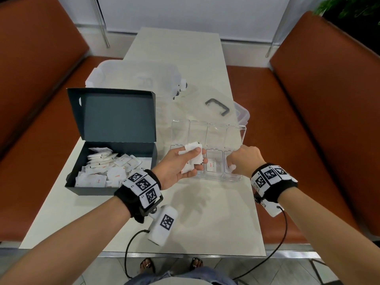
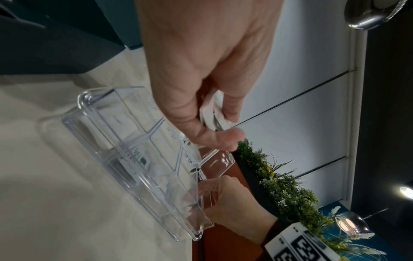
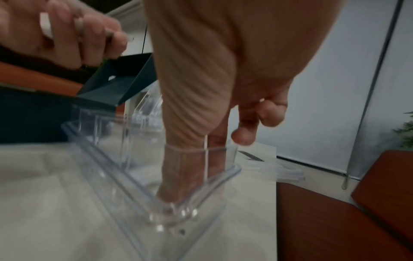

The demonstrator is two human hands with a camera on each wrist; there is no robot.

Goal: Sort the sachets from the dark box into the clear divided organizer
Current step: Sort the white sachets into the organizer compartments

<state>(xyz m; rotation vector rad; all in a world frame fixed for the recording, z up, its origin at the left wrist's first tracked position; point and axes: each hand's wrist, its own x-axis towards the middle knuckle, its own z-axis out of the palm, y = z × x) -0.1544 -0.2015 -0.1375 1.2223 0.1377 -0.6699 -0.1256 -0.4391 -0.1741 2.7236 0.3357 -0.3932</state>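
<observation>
On the pale table (image 1: 205,212), right in front of me, sits the clear organizer (image 1: 236,177) with its lid (image 1: 218,130) swung up, so all the compartments lie open to my reach. My left hand (image 1: 181,165) hovers over its left end, palm up, thumb and fingers pinching a small stack of sachets (image 1: 192,153); I judge I hold them there as a ready supply beside the compartments. My right hand (image 1: 244,161) dips thumb and forefinger into the rightmost compartment, curled on a white sachet (image 1: 232,167), probably settling it flat. One sachet (image 1: 212,166) already lies in the compartment next to it. To my left the dark box (image 1: 111,167) stands open, lid propped back, holding a heap of loose sachets (image 1: 102,171), so most of the sorting remains.
</observation>
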